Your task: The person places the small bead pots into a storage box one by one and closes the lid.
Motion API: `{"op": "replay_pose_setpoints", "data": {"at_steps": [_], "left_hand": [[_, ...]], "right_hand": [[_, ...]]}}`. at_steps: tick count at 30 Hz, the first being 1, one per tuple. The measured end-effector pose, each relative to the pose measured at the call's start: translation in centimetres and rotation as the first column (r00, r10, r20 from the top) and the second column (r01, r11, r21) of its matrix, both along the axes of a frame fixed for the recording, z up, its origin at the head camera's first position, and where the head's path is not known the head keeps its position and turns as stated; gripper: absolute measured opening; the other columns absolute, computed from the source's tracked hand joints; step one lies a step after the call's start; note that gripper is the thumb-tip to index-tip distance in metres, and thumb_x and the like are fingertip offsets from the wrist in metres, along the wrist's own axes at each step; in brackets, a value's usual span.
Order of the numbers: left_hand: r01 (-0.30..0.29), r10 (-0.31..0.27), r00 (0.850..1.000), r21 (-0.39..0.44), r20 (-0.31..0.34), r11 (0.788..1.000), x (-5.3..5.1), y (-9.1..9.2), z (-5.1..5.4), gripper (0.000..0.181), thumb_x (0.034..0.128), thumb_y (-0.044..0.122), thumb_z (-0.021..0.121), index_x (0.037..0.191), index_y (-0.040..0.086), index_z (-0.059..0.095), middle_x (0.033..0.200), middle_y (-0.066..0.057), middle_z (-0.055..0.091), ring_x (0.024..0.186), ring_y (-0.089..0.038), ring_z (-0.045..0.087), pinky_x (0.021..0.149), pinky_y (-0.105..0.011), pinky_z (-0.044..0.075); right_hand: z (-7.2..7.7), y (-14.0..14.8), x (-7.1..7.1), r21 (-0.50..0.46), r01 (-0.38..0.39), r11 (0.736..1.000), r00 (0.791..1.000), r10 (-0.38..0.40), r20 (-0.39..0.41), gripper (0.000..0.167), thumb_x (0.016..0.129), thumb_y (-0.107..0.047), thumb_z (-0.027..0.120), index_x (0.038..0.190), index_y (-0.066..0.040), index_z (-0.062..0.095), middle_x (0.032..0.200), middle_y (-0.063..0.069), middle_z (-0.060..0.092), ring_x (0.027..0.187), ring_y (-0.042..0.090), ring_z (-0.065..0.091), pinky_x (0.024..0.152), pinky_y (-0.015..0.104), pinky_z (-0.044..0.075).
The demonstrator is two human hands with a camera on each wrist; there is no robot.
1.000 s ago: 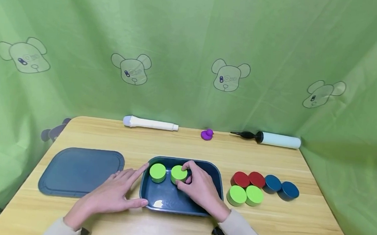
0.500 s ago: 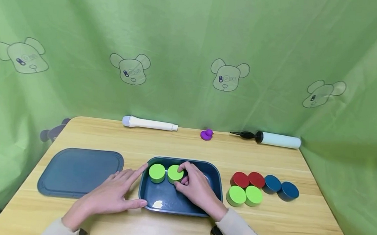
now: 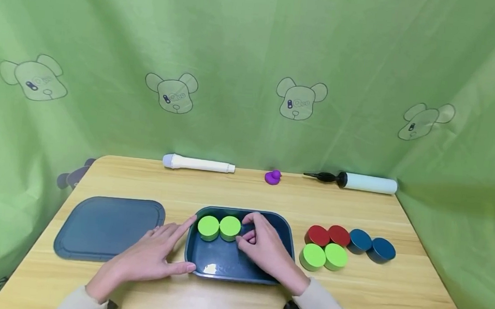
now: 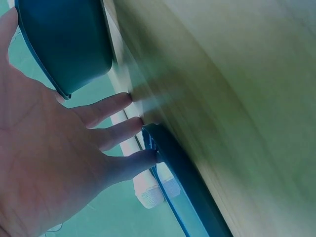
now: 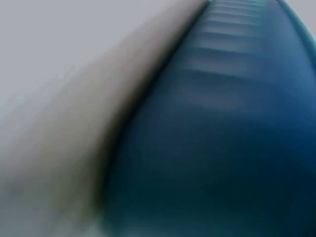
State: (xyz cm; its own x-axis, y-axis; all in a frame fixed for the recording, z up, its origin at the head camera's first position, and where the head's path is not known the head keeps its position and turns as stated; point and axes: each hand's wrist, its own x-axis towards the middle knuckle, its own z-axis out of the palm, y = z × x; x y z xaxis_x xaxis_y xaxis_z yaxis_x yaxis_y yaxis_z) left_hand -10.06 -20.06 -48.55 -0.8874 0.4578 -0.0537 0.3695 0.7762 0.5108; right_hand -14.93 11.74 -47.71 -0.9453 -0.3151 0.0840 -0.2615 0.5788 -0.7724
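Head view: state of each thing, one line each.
Blue box, upright, lid off
Lid, flat
Boxed green discs, flat, side by side
Outer green discs, flat
Red discs, flat
Blue discs, flat
Microphone, lying lengthwise
Purple duck, pose unclear
Pump, lying down
Left hand, touching box
Right hand, holding nothing

White microphone (image 3: 200,164) lying along far edge of wood-grain counter (image 3: 210,188), left of middle, pale lavender head toward left. Purple duck (image 3: 273,177) at far edge, between microphone and pump (image 3: 365,182). Pump at far right corner, black nozzle pointing left, pale body. Green curtain (image 3: 239,32) behind, printed with outlined animal heads.
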Motion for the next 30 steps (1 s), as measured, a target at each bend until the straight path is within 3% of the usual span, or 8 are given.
{"op": "replay_pose_setpoints", "data": {"at_steps": [7,13,16,20,25,30], "left_hand": [[0.004,-0.004,1.000,-0.005,-0.015,1.000,-0.5,0.0,-0.1,0.106,0.0968,0.080,0.061,0.178,0.036,0.009,0.169,-0.019,0.042,0.155,-0.048,0.036,0.120,-0.080,0.020],[0.007,-0.007,1.000,-0.002,-0.015,1.000,-0.3,0.1,-0.4,0.106,0.0966,0.080,0.062,0.178,0.035,0.010,0.168,-0.018,0.044,0.154,-0.047,0.038,0.119,-0.081,0.022],[0.003,-0.003,1.000,-0.002,-0.013,1.000,-0.1,0.1,-0.4,0.106,0.0965,0.079,0.063,0.178,0.035,0.011,0.167,-0.017,0.045,0.154,-0.046,0.039,0.119,-0.080,0.023],[-0.001,0.001,1.000,0.008,-0.018,1.000,0.1,0.0,-0.4,0.107,0.0957,0.081,0.062,0.178,0.035,0.011,0.166,-0.017,0.047,0.153,-0.046,0.041,0.119,-0.080,0.023],[-0.001,0.002,1.000,0.016,-0.031,1.000,-0.1,0.1,-0.5,0.107,0.0953,0.082,0.061,0.178,0.035,0.012,0.166,-0.016,0.047,0.153,-0.046,0.041,0.119,-0.080,0.024],[-0.005,0.005,1.000,0.021,-0.030,1.000,-0.1,0.0,-0.5,0.107,0.0951,0.081,0.062,0.178,0.034,0.013,0.166,-0.015,0.047,0.153,-0.046,0.040,0.119,-0.080,0.023]], "right_hand": [[1.1,2.9,1.0,-0.063,0.059,0.996,0.985,-0.068,-0.156,0.033,0.096,-0.004,0.079,0.126,-0.013,0.067,0.101,-0.002,0.071,0.087,0.008,0.068,0.083,0.030,0.060],[1.0,7.2,2.6,-0.179,0.083,0.980,0.931,-0.140,-0.337,0.032,0.096,0.008,0.074,0.122,-0.011,0.071,0.099,-0.002,0.070,0.083,0.014,0.066,0.075,0.023,0.057],[0.9,9.8,3.5,-0.228,0.104,0.968,0.911,-0.185,-0.368,0.032,0.096,0.014,0.072,0.119,-0.009,0.074,0.100,0.005,0.068,0.083,0.016,0.064,0.075,0.018,0.055],[0.7,13.4,4.9,-0.208,0.216,0.954,0.901,-0.277,-0.334,0.030,0.097,0.012,0.073,0.120,-0.007,0.074,0.102,0.006,0.065,0.084,0.015,0.061,0.074,0.016,0.052],[0.2,17.1,6.0,-0.066,0.374,0.925,0.894,-0.378,-0.240,0.026,0.099,0.000,0.079,0.123,-0.007,0.070,0.109,0.006,0.060,0.082,0.013,0.059,0.070,0.016,0.051],[-0.5,19.2,6.0,0.040,0.388,0.921,0.920,-0.383,-0.086,0.039,0.098,-0.011,0.085,0.131,-0.005,0.065,0.120,0.016,0.056,0.084,0.014,0.061,0.070,0.020,0.054]]}}
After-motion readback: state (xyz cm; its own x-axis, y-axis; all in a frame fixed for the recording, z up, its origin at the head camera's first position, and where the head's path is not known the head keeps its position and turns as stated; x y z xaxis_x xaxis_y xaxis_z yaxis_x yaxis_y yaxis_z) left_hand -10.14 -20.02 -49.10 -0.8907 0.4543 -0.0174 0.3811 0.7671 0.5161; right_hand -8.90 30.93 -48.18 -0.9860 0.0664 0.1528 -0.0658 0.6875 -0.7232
